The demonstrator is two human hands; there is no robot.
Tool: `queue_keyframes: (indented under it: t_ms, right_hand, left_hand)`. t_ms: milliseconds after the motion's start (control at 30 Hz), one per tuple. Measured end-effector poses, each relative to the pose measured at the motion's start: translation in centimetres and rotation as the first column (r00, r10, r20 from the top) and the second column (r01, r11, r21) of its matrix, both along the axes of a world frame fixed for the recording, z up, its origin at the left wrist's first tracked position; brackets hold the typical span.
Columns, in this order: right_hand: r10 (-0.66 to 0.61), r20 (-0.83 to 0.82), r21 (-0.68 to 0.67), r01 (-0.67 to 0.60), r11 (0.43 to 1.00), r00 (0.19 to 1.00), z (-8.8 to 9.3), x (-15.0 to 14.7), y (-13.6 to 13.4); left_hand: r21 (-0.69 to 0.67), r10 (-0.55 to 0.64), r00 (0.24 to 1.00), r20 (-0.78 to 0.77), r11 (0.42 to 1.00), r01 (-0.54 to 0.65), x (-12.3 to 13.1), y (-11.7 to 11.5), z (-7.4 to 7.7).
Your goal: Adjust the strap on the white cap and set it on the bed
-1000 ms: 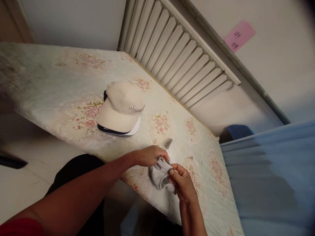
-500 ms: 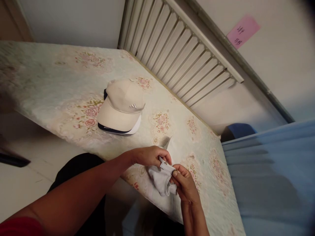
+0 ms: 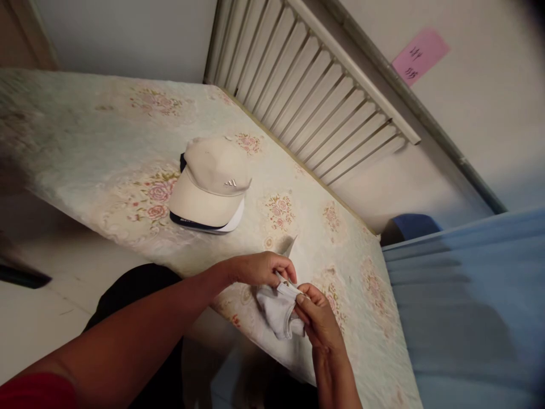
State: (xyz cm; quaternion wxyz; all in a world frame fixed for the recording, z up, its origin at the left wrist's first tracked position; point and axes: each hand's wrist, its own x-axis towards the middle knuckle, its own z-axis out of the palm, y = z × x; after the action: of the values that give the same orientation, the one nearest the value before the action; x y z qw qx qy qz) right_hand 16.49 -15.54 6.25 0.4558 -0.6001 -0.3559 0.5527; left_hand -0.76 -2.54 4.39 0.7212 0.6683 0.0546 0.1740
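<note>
A light grey-white cap (image 3: 276, 312) is held near the table's front edge, its back strap (image 3: 289, 287) stretched between my two hands. My left hand (image 3: 264, 268) pinches one end of the strap, close to a small round fastener. The other end is between the thumb and fingers of my right hand (image 3: 318, 318). Part of the cap's brim (image 3: 292, 255) sticks up behind my fingers; much of the rest is hidden. To the left sits a beige cap (image 3: 217, 170) with a small metal logo, stacked on a navy and a white cap whose brims show below it.
A floral tablecloth (image 3: 106, 136) covers the table. Along its back edge runs a white radiator (image 3: 315, 85). A blue curtain (image 3: 460, 307) hangs at the right, near a dark blue object (image 3: 415, 226). A pink note (image 3: 420, 55) is stuck on the wall.
The right fingers have shifted very slightly on the cap's strap. Otherwise both hands keep the same hold, and the stacked caps stay put.
</note>
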Motion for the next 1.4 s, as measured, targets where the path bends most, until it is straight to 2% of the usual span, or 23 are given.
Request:
queue_keyframes:
  t_ms: [67,133,233,300,467,667,800,1000,1200,1400]
  right_hand:
    - [0.017,0.084,0.021,-0.019,1.0,0.996,0.3,0.2,0.1]
    - [0.01,0.239,0.053,-0.023,0.998,0.971,0.9,0.2,0.3]
    - [-0.023,0.5,0.105,-0.034,0.994,0.866,2.1,-0.4,0.3]
    - [-0.041,0.613,0.148,-0.063,0.987,0.789,2.8,-1.2,0.2]
    - [-0.02,0.699,0.188,-0.156,0.97,0.715,3.2,-3.4,-0.4]
    - [-0.094,0.777,0.295,-0.228,0.928,0.623,2.3,-3.6,-0.8]
    - [-0.086,0.756,0.326,-0.259,0.909,0.649,2.1,-3.6,-0.8]
    - [0.02,0.677,0.207,-0.216,0.954,0.736,2.2,-3.5,-1.0]
    - [0.029,0.606,0.134,-0.138,0.981,0.795,2.0,-3.2,-1.3]
    - [-0.007,0.501,0.087,-0.042,0.995,0.865,1.4,-2.7,-1.1]
  left_hand:
    - [0.007,0.006,1.0,-0.008,1.0,-0.006,0.0,0.0,0.0]
    - [0.022,0.019,1.0,-0.011,1.0,-0.018,-0.1,-0.1,0.1]
    - [0.053,0.041,0.999,-0.009,0.998,-0.04,0.0,-0.1,0.0]
    - [0.074,0.056,0.998,-0.01,0.996,-0.056,0.1,-0.2,-0.1]
    - [0.048,0.043,0.999,-0.014,0.998,-0.042,0.3,-0.3,-0.4]
    - [-0.015,0.025,0.999,-0.029,1.0,-0.026,0.5,-0.4,-0.7]
    - [-0.051,-0.018,0.999,-0.037,0.999,0.016,0.6,-0.5,-0.6]
    - [-0.032,-0.039,0.998,-0.042,0.999,0.038,0.6,-0.6,-0.7]
    - [0.129,0.049,0.998,-0.031,0.991,-0.045,0.5,-0.7,-0.7]
    - [0.2,0.097,0.995,-0.034,0.976,-0.088,0.4,-0.8,-0.5]
